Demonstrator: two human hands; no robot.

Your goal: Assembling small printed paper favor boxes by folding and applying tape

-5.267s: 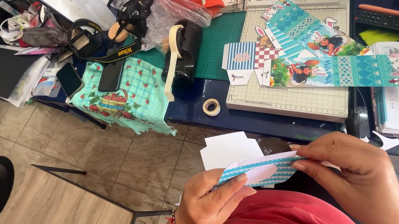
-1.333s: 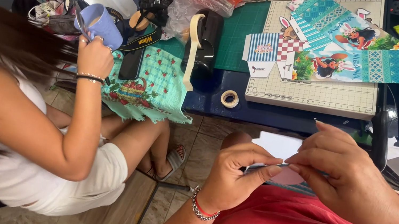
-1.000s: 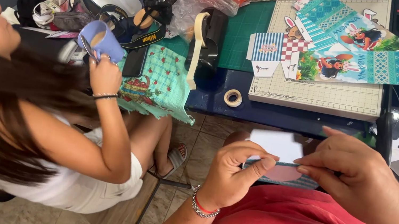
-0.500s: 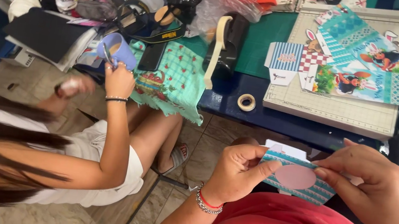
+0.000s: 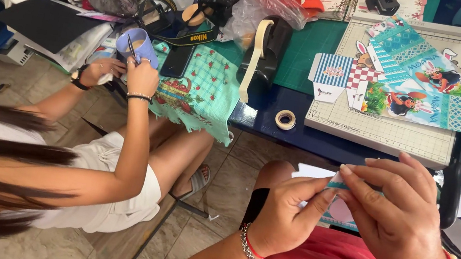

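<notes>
Two hands folding a printed paper cut-out above the lap.
The left hand (image 5: 285, 210) and right hand (image 5: 400, 217) both pinch the paper piece (image 5: 336, 211) along its top edge, steadying it near the desk (image 5: 264, 116), apparently for creasing.

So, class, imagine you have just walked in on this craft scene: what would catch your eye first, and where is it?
First, low in the middle, the left hand and right hand pinch a small printed paper cut-out over a red-clothed lap. Next, the bright printed paper box template lies flat on the cutting mat at upper right. On the left, a seated person holds a lilac paper roll at the table edge.
</notes>
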